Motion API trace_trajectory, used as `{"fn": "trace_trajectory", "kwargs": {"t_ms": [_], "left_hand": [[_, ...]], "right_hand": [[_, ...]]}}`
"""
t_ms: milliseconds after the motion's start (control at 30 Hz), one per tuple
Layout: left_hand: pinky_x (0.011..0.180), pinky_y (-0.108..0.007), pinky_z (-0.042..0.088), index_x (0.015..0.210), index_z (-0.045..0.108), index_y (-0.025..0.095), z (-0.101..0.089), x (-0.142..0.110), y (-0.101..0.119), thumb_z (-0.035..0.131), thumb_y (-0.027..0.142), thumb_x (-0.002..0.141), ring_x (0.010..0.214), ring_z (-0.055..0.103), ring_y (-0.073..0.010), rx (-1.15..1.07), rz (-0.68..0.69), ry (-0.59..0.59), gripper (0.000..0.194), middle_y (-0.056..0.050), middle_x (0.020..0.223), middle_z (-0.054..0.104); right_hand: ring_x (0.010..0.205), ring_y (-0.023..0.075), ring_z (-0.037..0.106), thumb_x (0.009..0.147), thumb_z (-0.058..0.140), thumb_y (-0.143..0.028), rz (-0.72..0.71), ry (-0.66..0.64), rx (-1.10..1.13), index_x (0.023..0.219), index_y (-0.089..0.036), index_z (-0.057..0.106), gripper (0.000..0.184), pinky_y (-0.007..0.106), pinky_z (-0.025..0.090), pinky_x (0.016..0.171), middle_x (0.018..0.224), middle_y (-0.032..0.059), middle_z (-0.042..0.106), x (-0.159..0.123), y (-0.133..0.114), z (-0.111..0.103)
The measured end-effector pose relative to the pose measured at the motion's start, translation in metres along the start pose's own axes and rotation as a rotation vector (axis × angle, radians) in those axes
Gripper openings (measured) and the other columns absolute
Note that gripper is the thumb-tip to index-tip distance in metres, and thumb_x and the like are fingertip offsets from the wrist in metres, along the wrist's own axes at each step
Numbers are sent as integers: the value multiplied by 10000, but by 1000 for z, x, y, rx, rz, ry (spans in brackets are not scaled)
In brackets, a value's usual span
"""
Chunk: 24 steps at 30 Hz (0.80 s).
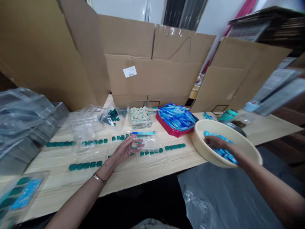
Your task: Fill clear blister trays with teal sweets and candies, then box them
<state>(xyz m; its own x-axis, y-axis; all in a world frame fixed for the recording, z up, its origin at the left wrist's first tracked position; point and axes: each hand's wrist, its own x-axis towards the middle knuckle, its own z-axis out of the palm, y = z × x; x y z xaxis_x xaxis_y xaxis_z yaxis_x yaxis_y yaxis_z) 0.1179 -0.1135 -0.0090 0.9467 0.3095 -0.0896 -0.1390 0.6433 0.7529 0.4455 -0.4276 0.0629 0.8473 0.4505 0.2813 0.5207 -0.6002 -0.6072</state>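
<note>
My left hand [126, 149] lies over a clear plastic blister tray [145, 141], its fingers on the tray's near side. A long blue stick [143, 133] lies along the tray's far edge, and a small striped piece [134, 145] shows under my fingertips. I cannot tell whether that hand grips anything. My right hand [214, 141] reaches into a cream plastic basin [226, 127], curled onto blue plastic-wrapped sticks [225, 152]. Rows of small green square pieces [85, 165] lie on the pale table [152, 171] around the tray.
Behind stand a clear box of striped sweets [139, 114], a red tray of blue sticks [164, 122] and a bag of green pieces [111, 116]. Stacked clear trays [23, 121] lie left, a teal bottle [227, 115] right. Cardboard sheets [152, 70] wall the table's far side.
</note>
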Motion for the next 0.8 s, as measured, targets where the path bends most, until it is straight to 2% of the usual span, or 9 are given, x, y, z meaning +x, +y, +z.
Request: {"fn": "trace_trajectory", "kwargs": {"t_ms": [67,133,200,300,367,467,600,700,800], "left_hand": [[790,-375,531,1175,482,170,0,0,0,508,287,873,1006,633,-276,-4,7,-5,325,-152,1129,630],[787,-371,531,1167,483,171,0,0,1,510,289,873,996,637,-274,-7,12,-6,318,-147,1124,631],[797,-375,527,1161,485,172,0,0,1,513,292,871,997,636,-276,-12,22,4,315,-143,1124,631],[822,-389,518,1154,489,174,-1,1,0,522,295,867,1005,632,-274,-19,47,18,313,-135,1121,633],[829,-401,516,1146,493,174,-2,1,-1,525,293,865,1002,633,-272,-21,60,24,307,-130,1112,635],[819,-403,520,1129,499,172,-3,2,-1,524,292,865,986,638,-268,-21,67,19,291,-124,1097,639],[793,-379,530,1148,495,178,-3,2,-1,512,281,872,946,651,-243,-18,61,6,294,-111,1083,641],[762,-358,541,1151,504,174,-2,3,0,505,261,876,878,667,-212,-24,60,17,289,-98,1024,657],[758,-355,541,1155,499,167,-1,1,4,497,275,880,909,663,-232,-23,42,1,295,-116,1043,655]], "right_hand": [[513,100,541,670,678,-66,23,-198,-51,544,-154,643,158,249,425,545,615,71,622,11,14,-10],[507,116,539,569,694,11,29,-276,-130,508,-167,645,194,287,405,571,586,84,628,19,22,-22],[556,133,559,600,693,-39,30,-157,-153,596,-176,675,138,315,396,610,650,111,651,21,15,-33],[561,131,571,703,669,-221,87,57,78,744,-173,677,64,312,410,599,672,113,640,8,-26,-36],[569,120,572,702,686,-308,57,-24,282,816,-180,673,172,287,436,609,672,81,635,-8,-66,-23],[548,124,562,665,713,-401,-74,-309,423,857,-183,670,294,262,454,562,643,29,635,-35,-124,22],[533,116,546,764,611,-421,-308,-631,398,859,-165,668,279,231,434,504,641,6,623,-55,-169,91],[667,134,592,833,547,-350,-564,-634,239,862,-173,684,225,245,456,620,755,34,658,-56,-180,119],[791,164,599,843,554,-344,-701,-440,85,951,-176,677,234,272,451,716,872,74,653,-51,-177,117]]}}
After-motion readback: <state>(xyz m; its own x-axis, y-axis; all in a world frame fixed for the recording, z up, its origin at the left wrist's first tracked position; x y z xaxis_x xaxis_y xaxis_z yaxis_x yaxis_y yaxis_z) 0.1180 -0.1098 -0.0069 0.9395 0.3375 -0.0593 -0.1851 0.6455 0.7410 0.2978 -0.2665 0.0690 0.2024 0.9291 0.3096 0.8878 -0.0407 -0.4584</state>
